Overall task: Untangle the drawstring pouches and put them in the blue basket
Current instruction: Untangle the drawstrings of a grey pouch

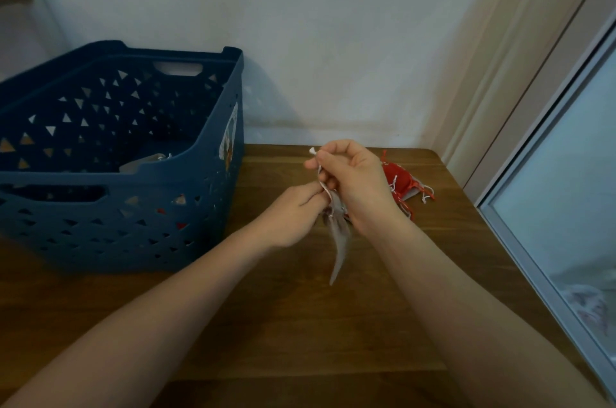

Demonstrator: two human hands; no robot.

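We have a pale grey drawstring pouch (339,242) hanging in the air between our hands, above the wooden table (300,324) and just right of the blue basket (116,224). Our right hand (353,180) pinches the white drawstring (313,151) near its knotted end and lifts it; our left hand (293,217) pinches the pouch's gathered neck just below. Both hands are closed on what they hold.

The cord looks thin, and we judge that a hard pull against a snag would tighten the knot rather than free it. A slip of either pinch could drop the pouch back onto the table. Behind our right hand lies the tangled heap of red pouches (405,185) with red and white strings; whether any of those strings runs to the pouch we hold, we cannot tell. If one does, lifting further could drag the heap along.

Inside the basket a pale pouch (140,162) already lies on the bottom, and red shows through the triangular holes.

The table is dark brown wood grain, set against a plain white wall (333,24). A frosted glass door (560,207) in a grey frame stands at the right.
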